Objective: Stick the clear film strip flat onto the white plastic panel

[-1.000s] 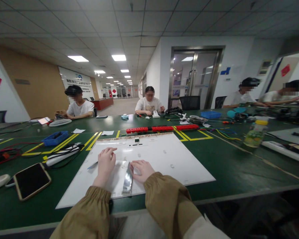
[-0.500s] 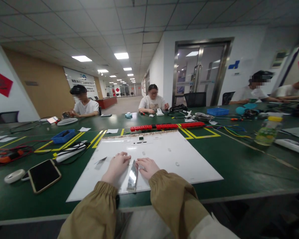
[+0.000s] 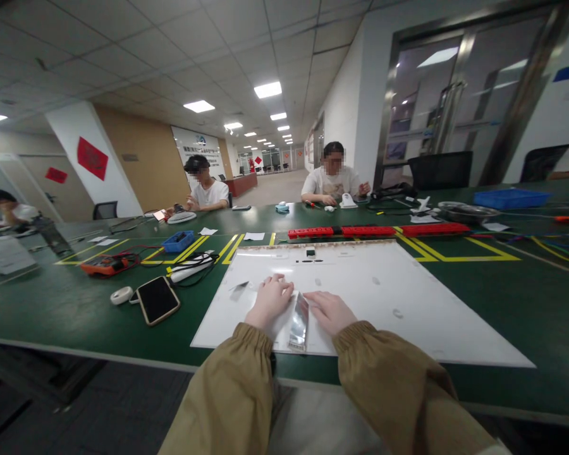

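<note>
A shiny silver strip runs along the near part of a large white panel, its near end at the panel's front edge. My left hand rests on the panel just left of the strip's far end, its fingers bent a little and pointing forward and right. From the other side, my right hand lies with outstretched fingers, the tips against the strip's right edge near its top. Neither hand visibly grips it. A small shiny flap sticks up from the panel left of my left hand.
Beyond the panel lie red slotted bars. On the left are a phone, a white power strip, an orange meter and a blue tray. A person sits opposite; others sit further left.
The view has turned left, so the panel and hands appear further right. Both hands stay beside the silver strip with little visible change.
</note>
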`<state>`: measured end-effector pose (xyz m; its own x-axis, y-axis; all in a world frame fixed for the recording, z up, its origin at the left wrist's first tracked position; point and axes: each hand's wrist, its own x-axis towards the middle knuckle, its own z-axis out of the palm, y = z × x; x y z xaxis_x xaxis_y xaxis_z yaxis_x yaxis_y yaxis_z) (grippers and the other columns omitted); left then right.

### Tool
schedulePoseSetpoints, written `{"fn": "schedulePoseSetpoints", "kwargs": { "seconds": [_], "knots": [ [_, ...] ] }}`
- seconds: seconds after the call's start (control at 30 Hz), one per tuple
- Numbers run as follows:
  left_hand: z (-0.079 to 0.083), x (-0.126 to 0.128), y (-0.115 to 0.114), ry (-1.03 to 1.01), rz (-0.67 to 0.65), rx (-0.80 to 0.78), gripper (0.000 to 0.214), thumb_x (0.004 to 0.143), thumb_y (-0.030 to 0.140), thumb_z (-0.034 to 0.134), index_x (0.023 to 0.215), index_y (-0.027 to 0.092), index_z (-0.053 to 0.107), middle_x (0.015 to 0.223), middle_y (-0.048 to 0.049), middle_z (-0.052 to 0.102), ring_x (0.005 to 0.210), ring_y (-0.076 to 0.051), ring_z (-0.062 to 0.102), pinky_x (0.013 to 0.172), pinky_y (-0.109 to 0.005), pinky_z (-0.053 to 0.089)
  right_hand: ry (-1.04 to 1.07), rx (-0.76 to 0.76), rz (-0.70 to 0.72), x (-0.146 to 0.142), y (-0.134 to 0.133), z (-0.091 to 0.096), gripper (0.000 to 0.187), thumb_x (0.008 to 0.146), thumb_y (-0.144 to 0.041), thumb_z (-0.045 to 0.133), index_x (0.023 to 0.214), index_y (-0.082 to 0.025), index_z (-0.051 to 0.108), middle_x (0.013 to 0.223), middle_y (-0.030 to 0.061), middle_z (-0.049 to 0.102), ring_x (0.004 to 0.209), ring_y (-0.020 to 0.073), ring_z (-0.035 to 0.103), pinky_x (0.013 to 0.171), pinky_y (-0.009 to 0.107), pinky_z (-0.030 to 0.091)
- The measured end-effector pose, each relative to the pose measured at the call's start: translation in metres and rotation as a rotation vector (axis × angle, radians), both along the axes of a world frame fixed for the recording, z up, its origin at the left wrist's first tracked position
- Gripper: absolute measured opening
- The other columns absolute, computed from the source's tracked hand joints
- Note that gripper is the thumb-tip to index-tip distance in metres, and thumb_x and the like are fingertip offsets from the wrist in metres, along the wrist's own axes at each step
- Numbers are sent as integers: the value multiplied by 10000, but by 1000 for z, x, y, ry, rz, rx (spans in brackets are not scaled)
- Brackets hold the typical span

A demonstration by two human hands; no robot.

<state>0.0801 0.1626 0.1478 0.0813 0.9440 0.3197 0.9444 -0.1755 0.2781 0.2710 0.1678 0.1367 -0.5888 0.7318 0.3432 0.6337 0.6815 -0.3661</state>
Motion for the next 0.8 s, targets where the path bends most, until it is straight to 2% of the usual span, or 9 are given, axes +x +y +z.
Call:
{"fn": "schedulePoseSetpoints", "kwargs": {
  "seconds": [0.1, 0.23, 0.4, 0.47, 0.57, 0.73, 0.8],
  "knots": [
    [-2, 1, 2, -43, -14, 51, 260, 929, 344, 472, 934, 156, 650, 1236, -73, 544, 1125, -225, 497, 966, -450, 370, -11, 24, -81, -8, -7, 4, 320, 898, -296, 452, 1141, -144, 591, 1123, 89, 611, 1054, 228, 530, 896, 356, 384],
    [-2, 3, 3, -88, -17, 124, 247, 918, 299, 485, 849, 152, 672, 1172, -75, 589, 1075, -228, 535, 937, -447, 389, -3, 58, -224, -23, -10, 7, 309, 887, -411, 485, 976, -156, 635, 1050, 100, 610, 1014, 253, 513, 839, 367, 353],
    [8, -1, 3, -166, 21, 327, 272, 944, 235, 402, 1089, 185, 627, 1220, -93, 552, 1089, -210, 532, 943, -387, 394, 48, 42, -375, -30, -10, 12, 343, 882, -471, 480, 882, -155, 614, 959, 91, 614, 937, 245, 513, 783, 358, 330],
    [13, -2, 1, -204, 57, 409, 285, 964, 220, 361, 1137, 153, 577, 1179, -104, 560, 1085, -208, 532, 930, -397, 412, 61, 24, -397, -27, -11, 13, 340, 889, -465, 474, 851, -154, 606, 930, 84, 615, 901, 232, 516, 755, 346, 325],
    [17, 0, -4, -219, 51, 469, 234, 964, 253, 405, 1110, 167, 566, 1119, -82, 579, 1022, -196, 556, 901, -406, 444, 69, 8, -393, -25, -15, 17, 323, 880, -449, 499, 840, -146, 606, 951, 102, 606, 929, 243, 499, 761, 354, 314],
    [17, 2, -5, -186, 25, 473, 226, 957, 296, 426, 1073, 177, 580, 1086, -76, 593, 981, -186, 567, 871, -390, 462, 88, -94, -386, -39, -15, 30, 383, 807, -466, 600, 838, -84, 619, 948, 189, 599, 986, 332, 480, 797, 449, 325],
    [18, 2, -5, -194, 32, 465, 237, 957, 282, 400, 1057, 181, 589, 1059, -69, 609, 965, -185, 575, 868, -381, 455, 106, -158, -402, -46, -17, 39, 435, 764, -498, 644, 828, -69, 619, 933, 196, 602, 1001, 347, 484, 816, 487, 344]
  ]
}}
